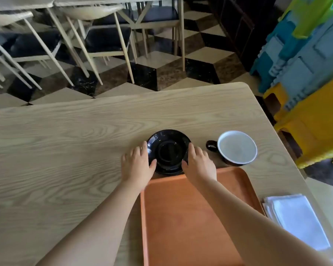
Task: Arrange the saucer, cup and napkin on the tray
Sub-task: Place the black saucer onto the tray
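A black saucer lies on the wooden table just beyond the far edge of the orange tray. My left hand grips its left rim and my right hand grips its right rim, thumbs resting on top. A black cup with a white inside stands upright on the table to the right of the saucer, its handle pointing left. A folded white napkin lies on the table to the right of the tray, near the table's edge. Nothing lies on the tray except my right forearm crossing above it.
The light wooden table stretches far to the left. Its right edge runs close to the cup and napkin. Yellow and blue plastic stools stand stacked to the right. Chairs and another table stand beyond the far edge.
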`<state>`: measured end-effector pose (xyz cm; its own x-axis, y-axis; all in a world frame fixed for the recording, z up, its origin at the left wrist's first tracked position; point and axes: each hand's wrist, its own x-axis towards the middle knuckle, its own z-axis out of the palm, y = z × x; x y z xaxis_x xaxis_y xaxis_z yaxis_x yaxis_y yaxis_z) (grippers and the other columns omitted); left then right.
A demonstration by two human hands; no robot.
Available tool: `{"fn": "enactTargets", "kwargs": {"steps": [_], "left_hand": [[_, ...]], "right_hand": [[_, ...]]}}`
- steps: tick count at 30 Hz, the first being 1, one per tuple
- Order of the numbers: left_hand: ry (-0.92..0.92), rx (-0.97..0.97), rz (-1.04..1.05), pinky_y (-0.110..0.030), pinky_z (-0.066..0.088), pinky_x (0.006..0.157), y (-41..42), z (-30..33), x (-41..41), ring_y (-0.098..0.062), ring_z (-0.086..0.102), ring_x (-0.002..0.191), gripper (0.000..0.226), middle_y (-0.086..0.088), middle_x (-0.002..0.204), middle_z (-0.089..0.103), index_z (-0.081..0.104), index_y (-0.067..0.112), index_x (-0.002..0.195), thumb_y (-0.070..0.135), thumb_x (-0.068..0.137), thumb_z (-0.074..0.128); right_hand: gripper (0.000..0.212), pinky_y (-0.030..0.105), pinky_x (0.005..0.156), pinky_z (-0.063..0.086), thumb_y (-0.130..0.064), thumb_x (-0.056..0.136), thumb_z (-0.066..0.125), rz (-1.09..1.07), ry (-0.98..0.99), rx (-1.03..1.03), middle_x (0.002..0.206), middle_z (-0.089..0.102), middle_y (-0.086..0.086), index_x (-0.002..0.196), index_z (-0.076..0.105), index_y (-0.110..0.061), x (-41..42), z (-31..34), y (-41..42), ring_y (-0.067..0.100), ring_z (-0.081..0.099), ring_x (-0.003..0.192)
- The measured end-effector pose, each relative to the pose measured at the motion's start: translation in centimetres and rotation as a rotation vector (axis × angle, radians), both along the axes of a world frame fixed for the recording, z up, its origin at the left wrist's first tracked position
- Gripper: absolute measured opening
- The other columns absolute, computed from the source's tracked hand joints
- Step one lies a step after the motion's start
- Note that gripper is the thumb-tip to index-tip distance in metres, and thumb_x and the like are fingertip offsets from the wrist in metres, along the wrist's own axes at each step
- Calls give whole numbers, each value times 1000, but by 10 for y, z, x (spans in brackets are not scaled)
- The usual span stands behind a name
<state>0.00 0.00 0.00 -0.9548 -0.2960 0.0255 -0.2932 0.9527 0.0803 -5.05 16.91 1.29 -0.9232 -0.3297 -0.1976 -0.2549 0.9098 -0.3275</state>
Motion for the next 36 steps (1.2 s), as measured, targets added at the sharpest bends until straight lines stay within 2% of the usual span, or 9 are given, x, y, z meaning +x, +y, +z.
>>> {"fn": "enactTargets", "kwargs": {"steps": [3, 7, 14, 17, 19, 23, 27, 32, 36], "left_hand": [[-74, 48, 59, -41, 38, 89, -1, -5, -6, -30, 52, 112, 68, -11, 122, 56, 32, 6, 138, 41, 84, 53], [-94, 143, 110, -42, 34, 93, 3, -5, -9, -28, 48, 116, 66, -8, 126, 51, 31, 7, 138, 37, 85, 55], [41, 636, 219, -37, 43, 78, -1, 0, -12, -34, 56, 93, 29, -16, 100, 57, 55, 4, 105, 1, 76, 54], [100, 790, 248, -39, 48, 71, -6, 7, 3, -37, 60, 80, 38, -12, 81, 65, 63, 10, 101, -7, 71, 47], [118, 926, 304, -43, 52, 78, -7, 18, 17, -31, 63, 82, 46, -1, 80, 66, 65, 20, 105, -8, 73, 46], [85, 1292, 372, -22, 55, 65, -5, 39, 54, -20, 58, 72, 55, 5, 78, 63, 59, 42, 95, -11, 83, 48], [36, 1316, 386, -20, 56, 64, -3, 42, 88, -19, 65, 68, 50, 1, 84, 63, 49, 27, 126, -4, 87, 52], [-43, 1229, 361, -16, 52, 55, 4, 30, 116, -19, 71, 65, 41, -3, 89, 68, 54, 20, 125, 3, 88, 54], [-50, 1162, 369, -15, 50, 53, 7, 23, 132, -17, 71, 65, 39, -4, 82, 72, 58, 16, 122, 1, 85, 57]], "right_hand": [[65, 38, 90, 41, -28, 87, 50, -82, -21, -36, 130, 49, 12, 141, 18, -7, -3, -6, -5, 29, 40, 120], [62, 36, 87, 42, -21, 84, 54, -148, -46, -100, 120, 54, 14, 137, 26, -6, -5, -7, -8, 30, 42, 115], [35, 28, 68, 42, -15, 77, 61, -254, -181, -324, 96, 65, 8, 111, 53, -11, -13, 3, -8, 27, 58, 91], [27, 27, 64, 40, -8, 75, 55, -301, -178, -473, 86, 66, 4, 101, 62, -14, -8, 15, -4, 27, 60, 85], [35, 29, 70, 46, -4, 74, 54, -329, -159, -561, 96, 71, 4, 105, 65, -19, -1, 21, 2, 24, 63, 85], [46, 43, 79, 56, 3, 69, 51, -362, -263, -760, 90, 72, -11, 87, 68, -37, 20, 24, 19, 12, 68, 80], [55, 46, 81, 55, 7, 70, 56, -367, -376, -808, 97, 71, -9, 79, 64, -47, 48, 19, 39, 14, 67, 93], [57, 34, 59, 59, 17, 73, 52, -402, -467, -891, 97, 71, -4, 86, 64, -37, 76, 13, 57, 12, 69, 77], [56, 38, 64, 59, 15, 73, 53, -383, -475, -863, 97, 71, -5, 87, 65, -38, 86, 7, 63, 14, 70, 77]]}}
